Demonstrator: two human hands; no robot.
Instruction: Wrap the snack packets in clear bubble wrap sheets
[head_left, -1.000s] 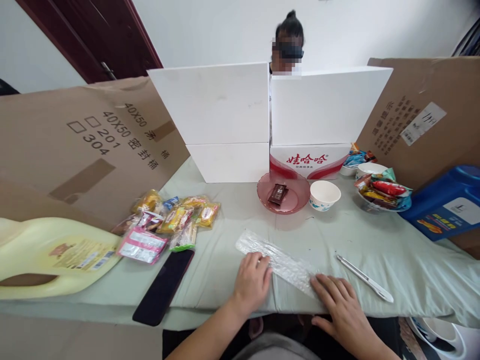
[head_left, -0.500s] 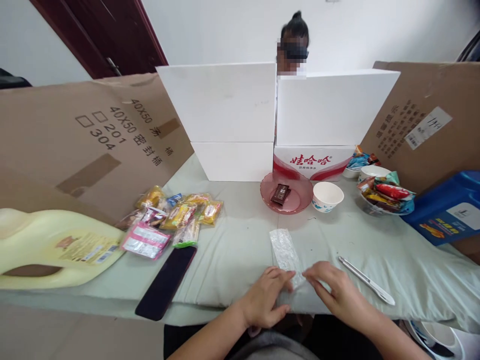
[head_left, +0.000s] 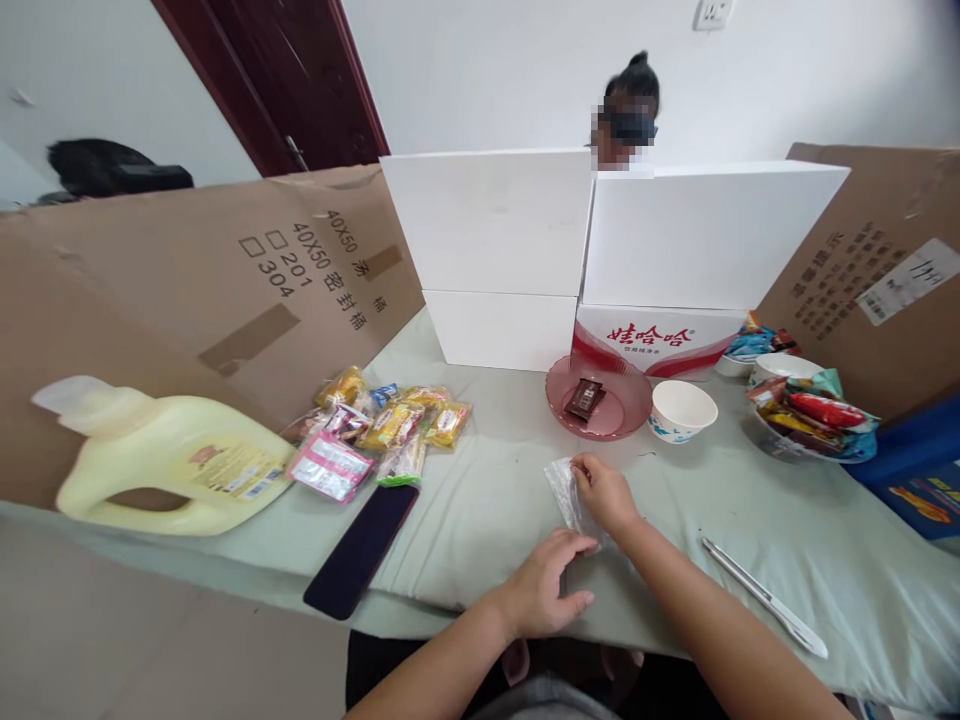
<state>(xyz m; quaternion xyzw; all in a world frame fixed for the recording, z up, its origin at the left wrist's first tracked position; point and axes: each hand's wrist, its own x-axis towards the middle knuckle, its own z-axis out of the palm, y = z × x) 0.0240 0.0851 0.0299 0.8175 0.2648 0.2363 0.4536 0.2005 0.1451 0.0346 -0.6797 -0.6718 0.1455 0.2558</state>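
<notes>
From my remote seat I saw a clear, whitish film (head_left: 561, 487) and a plain pale green cloth (head_left: 480, 540). The bowl (head_left: 628, 400) was translucent pink, the sweets (head_left: 585, 400) dark brown, and the cup (head_left: 675, 428) white with a blue-green pattern. I made out a black phone (head_left: 362, 552), a white and grey pen (head_left: 765, 598), a pale yellow bottle (head_left: 169, 440), a pink and white packet (head_left: 331, 466), and a white box (head_left: 652, 345) with red lettering and curved red bands.

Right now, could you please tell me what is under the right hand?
Clear crinkled plastic shows beside the right hand and seems to run beneath it, over the pale green cloth. The hand covers the rest, so whatever else lies there cannot be seen.
</notes>
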